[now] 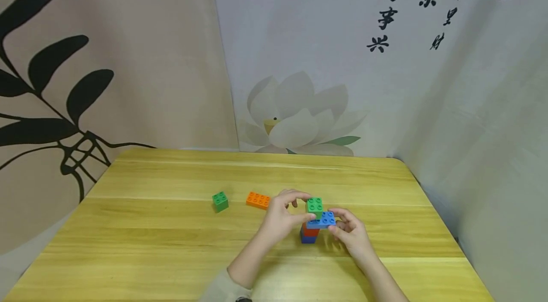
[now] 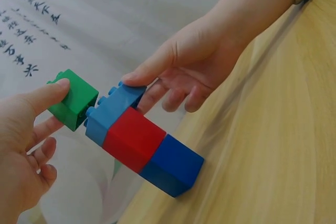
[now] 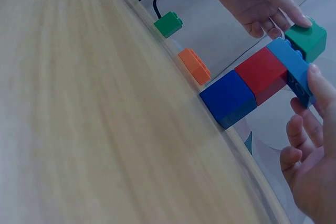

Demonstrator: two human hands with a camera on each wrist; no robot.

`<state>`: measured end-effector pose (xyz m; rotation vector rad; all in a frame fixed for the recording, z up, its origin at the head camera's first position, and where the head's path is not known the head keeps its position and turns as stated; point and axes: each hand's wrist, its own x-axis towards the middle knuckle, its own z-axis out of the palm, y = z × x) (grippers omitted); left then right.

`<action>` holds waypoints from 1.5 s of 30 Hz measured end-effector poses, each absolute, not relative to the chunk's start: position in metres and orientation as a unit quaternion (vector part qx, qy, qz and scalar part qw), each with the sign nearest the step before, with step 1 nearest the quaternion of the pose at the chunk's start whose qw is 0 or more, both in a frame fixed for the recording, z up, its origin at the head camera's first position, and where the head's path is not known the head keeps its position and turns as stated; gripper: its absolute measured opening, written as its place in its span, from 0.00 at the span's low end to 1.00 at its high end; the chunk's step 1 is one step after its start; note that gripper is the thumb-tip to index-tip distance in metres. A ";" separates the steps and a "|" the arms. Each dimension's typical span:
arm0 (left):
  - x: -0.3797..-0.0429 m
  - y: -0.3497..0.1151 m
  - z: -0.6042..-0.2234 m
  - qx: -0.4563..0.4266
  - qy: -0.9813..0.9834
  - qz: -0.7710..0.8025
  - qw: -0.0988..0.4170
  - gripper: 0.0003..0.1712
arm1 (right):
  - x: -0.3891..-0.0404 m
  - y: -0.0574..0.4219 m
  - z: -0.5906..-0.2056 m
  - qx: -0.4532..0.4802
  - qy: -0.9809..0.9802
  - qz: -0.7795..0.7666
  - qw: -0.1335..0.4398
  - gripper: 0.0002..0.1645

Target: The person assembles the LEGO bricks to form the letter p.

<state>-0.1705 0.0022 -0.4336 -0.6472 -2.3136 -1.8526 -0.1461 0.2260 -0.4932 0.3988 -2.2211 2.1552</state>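
My left hand [image 1: 280, 216] pinches a green block [image 2: 73, 99] between thumb and finger, right at the studs of a light blue block [image 2: 114, 109]. Whether the two are pressed together, I cannot tell. The light blue block lies across the top of an upright stack and juts out to the right. Its jutting end is pinched by my right hand [image 1: 352, 234], thumb on one side and fingers on the other. Under it come a red block [image 3: 261, 76] and, at the bottom on the table, a dark blue block [image 3: 229, 98].
Left of the stack, an orange block [image 1: 258, 200] lies on the wooden table [image 1: 171, 245]. Farther left sits another green block [image 1: 220, 201]. A printed curtain [image 1: 171, 54] hangs behind the table's far edge.
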 end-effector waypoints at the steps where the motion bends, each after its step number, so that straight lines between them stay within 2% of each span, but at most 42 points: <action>1: -0.171 0.002 -0.434 -0.214 -0.762 -0.609 0.055 0.19 | -0.146 0.226 -0.493 0.129 -0.711 0.692 0.010 0.24; 33: -0.168 0.002 -0.440 -0.237 -0.776 -0.582 0.056 0.20 | -0.145 0.224 -0.492 0.134 -0.714 0.686 0.023 0.20; 45: -0.169 0.000 -0.436 -0.278 -0.794 -0.534 0.082 0.20 | -0.144 0.223 -0.491 0.116 -0.717 0.688 0.005 0.22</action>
